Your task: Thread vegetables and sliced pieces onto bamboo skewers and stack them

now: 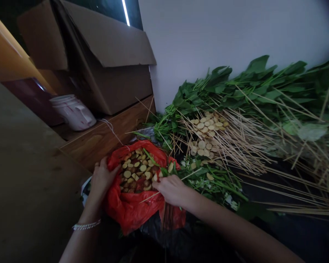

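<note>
Noting a long heap of broad-leafed green stems (263, 86) against a pale wall (235, 29), then an open brown cardboard box (126, 84) back left. Next find a crumpled, open-mouthed red plastic bag (137, 212), just left of centre. See left hand (103, 179) loosely curved at the bag's left rim; cannot tell whether gripping. See right hand (171, 190) with fingers drawn together at the right rim; cannot make out the hold. Spot a thin pale wooden stick (149, 198), showing on both sides of the right hand. Smallest, count many round yellowish slices (143, 168) inside the bag.
</note>
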A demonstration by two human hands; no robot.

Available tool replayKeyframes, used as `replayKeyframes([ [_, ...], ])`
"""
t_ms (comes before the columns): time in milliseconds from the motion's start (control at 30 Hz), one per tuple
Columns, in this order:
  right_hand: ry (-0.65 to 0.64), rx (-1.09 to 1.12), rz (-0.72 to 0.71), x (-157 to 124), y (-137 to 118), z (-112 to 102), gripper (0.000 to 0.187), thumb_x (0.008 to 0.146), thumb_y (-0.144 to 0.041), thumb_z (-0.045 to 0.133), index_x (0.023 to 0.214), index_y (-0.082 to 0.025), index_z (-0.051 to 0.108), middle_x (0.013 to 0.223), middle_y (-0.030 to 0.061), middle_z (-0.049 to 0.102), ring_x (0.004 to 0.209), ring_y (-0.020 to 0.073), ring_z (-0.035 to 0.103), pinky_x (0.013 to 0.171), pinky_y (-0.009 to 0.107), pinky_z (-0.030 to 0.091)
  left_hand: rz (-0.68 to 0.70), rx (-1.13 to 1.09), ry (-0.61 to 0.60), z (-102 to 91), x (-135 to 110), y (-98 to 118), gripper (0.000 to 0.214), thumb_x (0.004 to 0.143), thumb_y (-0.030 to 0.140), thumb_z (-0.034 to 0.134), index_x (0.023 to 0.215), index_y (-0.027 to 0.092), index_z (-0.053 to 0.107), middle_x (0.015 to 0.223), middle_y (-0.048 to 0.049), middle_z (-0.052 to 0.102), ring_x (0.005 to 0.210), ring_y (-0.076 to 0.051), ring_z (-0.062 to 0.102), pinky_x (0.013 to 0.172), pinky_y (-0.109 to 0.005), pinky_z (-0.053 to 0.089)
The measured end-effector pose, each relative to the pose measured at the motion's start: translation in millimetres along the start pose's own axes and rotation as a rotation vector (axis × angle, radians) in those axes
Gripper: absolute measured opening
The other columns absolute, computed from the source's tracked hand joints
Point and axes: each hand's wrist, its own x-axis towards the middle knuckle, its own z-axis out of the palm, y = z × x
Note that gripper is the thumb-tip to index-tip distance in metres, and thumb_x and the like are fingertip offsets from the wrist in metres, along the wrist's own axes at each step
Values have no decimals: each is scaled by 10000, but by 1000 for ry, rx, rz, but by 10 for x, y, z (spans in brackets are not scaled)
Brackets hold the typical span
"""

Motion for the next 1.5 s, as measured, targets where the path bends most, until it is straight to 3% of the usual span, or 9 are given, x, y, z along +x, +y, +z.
replayKeyframes([
  [167,-11,-34,77,-162,110,45,267,910,-59,394,1075,-128,592,945,122,703,812,227,686,681,301,502,45,37,-68,-62,44,52,617,844,390,505,1402,150,398,1234,-201,582,1103,-357,580,894,-443,452],
  [333,-28,-60,151,-304,237,98,272,897,-50,395,1069,-116,595,1025,149,689,821,225,688,693,292,506,123,101,178,-110,-21,233,484,880,432,433,1227,139,599,1202,-211,587,1123,-367,542,918,-471,433],
  [500,-41,-60,173,-358,268,154,304,897,-65,394,1131,-135,574,1090,151,670,848,232,689,687,304,512,300,95,-199,66,106,274,343,876,239,399,1053,176,686,1025,-101,716,926,-227,655,831,-310,482],
  [700,-43,-60,210,-338,242,196,294,911,-74,384,1135,-124,568,1046,152,677,841,235,690,676,304,516,236,237,-172,186,486,101,422,789,81,402,1154,81,613,1105,-209,671,1036,-301,621,893,-394,450],
  [800,-44,-58,218,-327,236,200,278,920,-92,385,1121,-126,573,1062,158,673,847,237,690,682,306,518,235,273,-194,241,551,79,404,818,119,396,1169,91,595,1132,-223,651,1030,-312,629,860,-398,466],
  [1000,-51,-52,223,-312,221,193,284,920,-87,373,1122,-122,568,1044,153,678,854,247,691,682,319,523,244,308,-195,413,420,150,468,926,396,304,1191,80,525,1161,-273,610,1100,-412,573,874,-550,422],
  [1133,-63,-52,228,-294,203,185,303,917,-71,361,1133,-112,571,1045,172,679,872,236,692,701,304,521,322,277,-231,424,349,146,509,897,488,384,1234,117,470,1169,-211,624,1096,-335,585,890,-433,442],
  [1333,-65,-54,233,-260,180,171,279,905,-62,395,1110,-93,581,992,177,694,847,247,699,685,306,525,352,277,-254,481,328,210,697,859,623,364,1339,118,393,1153,-248,621,1124,-434,539,848,-539,436],
  [1500,-57,-39,213,-234,138,111,271,916,-82,399,1116,-91,582,955,178,699,826,236,702,684,299,520,413,232,-256,505,355,296,611,896,583,329,1271,114,441,1141,-205,634,1067,-322,601,907,-416,431],
])
